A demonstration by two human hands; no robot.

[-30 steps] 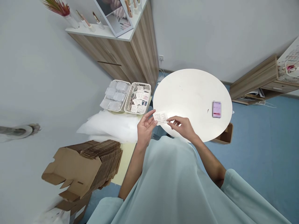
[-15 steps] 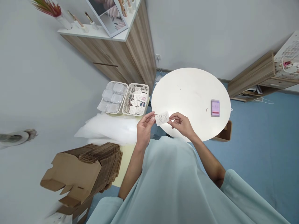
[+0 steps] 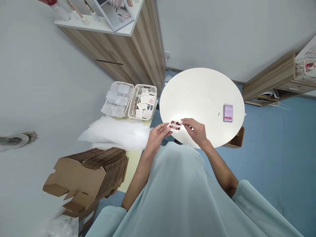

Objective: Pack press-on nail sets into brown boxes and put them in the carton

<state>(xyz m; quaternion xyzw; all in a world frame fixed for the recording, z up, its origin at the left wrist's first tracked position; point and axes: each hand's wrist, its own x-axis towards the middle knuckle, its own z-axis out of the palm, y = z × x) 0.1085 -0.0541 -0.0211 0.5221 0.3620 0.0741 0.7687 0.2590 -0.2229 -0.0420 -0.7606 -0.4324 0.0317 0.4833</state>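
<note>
From my remote seat I watch a small white rectangular card with two rows of dark red and pale oval pieces [image 3: 175, 126], held face up just over the near edge of a white round table [image 3: 202, 95]. My left hand [image 3: 156, 137] has its grip closed on the card's left side, thumb on top, fingers beneath. My right hand [image 3: 197, 130] has its fingers bent, tips at the card's right edge; I cannot tell whether that grip is pinching it. On the table's right side I see a purple rectangular pack [image 3: 228, 113]. To the left sit a white perforated plastic basket of cards [image 3: 130, 112] and, beside it, a white basket of clear plastic boxes [image 3: 131, 90].
</note>
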